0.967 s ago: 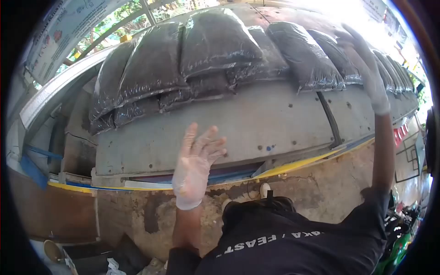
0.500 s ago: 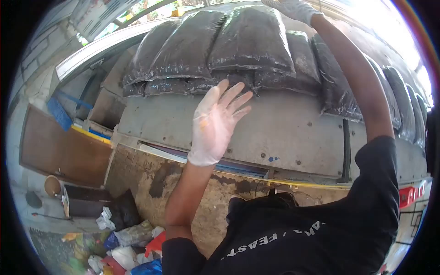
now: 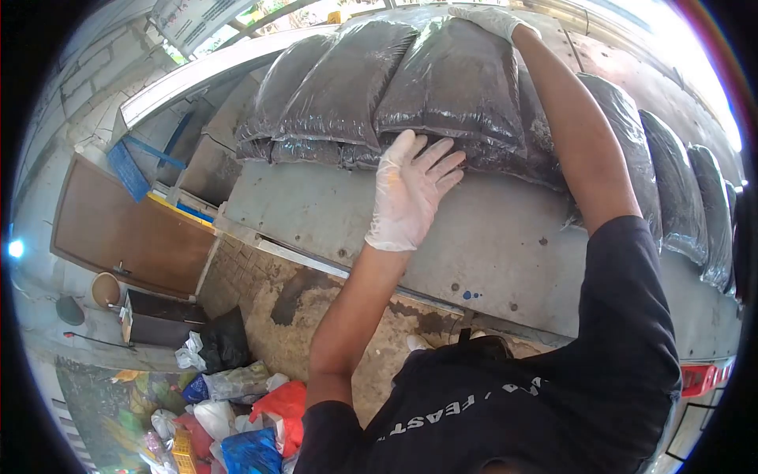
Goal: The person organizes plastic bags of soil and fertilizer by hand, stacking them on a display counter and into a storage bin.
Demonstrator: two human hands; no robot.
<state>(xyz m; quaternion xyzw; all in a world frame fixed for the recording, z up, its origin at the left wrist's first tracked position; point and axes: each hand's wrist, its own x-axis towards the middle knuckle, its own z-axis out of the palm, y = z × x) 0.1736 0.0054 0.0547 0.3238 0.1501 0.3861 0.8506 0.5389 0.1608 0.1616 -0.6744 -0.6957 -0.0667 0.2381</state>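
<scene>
My left hand is gloved, fingers spread flat, with the fingertips just touching the lower edge of the big dark plastic bag in the middle of the row, not gripping anything. That bag lies on the grey slab bench, its long axis running away from me, up and over the bench, so the near end is right at my left fingertips and the far end is up where my right hand is. The right one, gloved too, is reached way over and rests on the top end of the same bag; I honestly can't tell if it's curled around the plastic or just lying flat on it. So the left hand is the nearer one to the close end, and the bag sits straight ahead of it. More of the same bags lie beside it, one to the left touching it, others off to the right. Down by the floor there's a heap of plastic rubbish, well apart from all this.
</scene>
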